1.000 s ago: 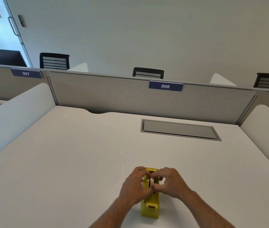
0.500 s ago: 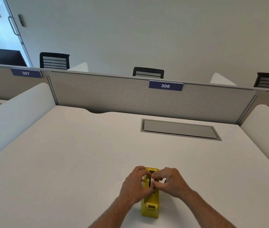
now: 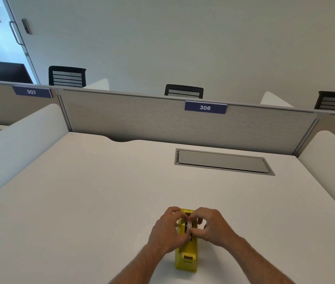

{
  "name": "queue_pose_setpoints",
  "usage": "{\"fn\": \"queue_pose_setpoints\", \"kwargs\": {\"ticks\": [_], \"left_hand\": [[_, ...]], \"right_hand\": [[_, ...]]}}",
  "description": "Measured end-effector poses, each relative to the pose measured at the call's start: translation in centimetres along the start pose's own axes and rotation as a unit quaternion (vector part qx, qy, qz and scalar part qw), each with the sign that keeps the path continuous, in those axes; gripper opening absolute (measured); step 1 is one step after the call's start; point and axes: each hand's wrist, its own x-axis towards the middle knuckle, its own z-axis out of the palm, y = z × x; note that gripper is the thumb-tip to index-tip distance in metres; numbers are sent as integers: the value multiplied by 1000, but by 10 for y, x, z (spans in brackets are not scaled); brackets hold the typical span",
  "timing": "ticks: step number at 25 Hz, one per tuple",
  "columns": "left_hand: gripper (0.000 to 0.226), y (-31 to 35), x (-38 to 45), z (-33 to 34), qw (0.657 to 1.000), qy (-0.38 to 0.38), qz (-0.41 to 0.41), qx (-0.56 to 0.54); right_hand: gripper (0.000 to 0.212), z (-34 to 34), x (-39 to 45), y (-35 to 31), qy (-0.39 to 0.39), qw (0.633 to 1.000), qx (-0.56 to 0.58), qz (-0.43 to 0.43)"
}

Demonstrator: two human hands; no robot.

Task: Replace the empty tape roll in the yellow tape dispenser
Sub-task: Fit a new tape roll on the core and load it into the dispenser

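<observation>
The yellow tape dispenser (image 3: 186, 258) stands on the white desk (image 3: 92, 201) near its front edge, cutter end toward me. A thin pale tape roll (image 3: 189, 225) sits upright in the dispenser's slot. My left hand (image 3: 167, 230) presses against the dispenser's left side, fingers curled at the roll. My right hand (image 3: 213, 227) pinches the roll from the right side. Both hands hide most of the roll and the dispenser's middle.
A grey cable hatch (image 3: 223, 161) is set into the desk at the back right. A grey partition (image 3: 162, 119) labelled 306 closes the far edge. White side panels (image 3: 19, 144) flank the desk. Office chairs stand behind the partition.
Both hands stay on the roll at the dispenser; the fingers have shifted slightly. The dispenser has not moved.
</observation>
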Motion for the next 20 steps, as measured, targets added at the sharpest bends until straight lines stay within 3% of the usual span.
{"fn": "queue_pose_setpoints", "kwargs": {"ticks": [4, 9, 13, 20], "left_hand": [[52, 2, 1, -1, 1000, 1, -5, -2], [49, 3, 1, 0, 1000, 4, -10, -2], [54, 2, 2, -1, 1000, -2, -12, 3], [53, 1, 1, 2, 1000, 1, -17, 3]], "right_hand": [[30, 2, 1, -1, -7, 1000, -18, -8], [16, -1, 4, -1, -1, 1000, -17, -7], [27, 0, 1, -1, -11, 1000, -24, -9], [14, 3, 5, 2, 8, 1000, -3, -5]]}}
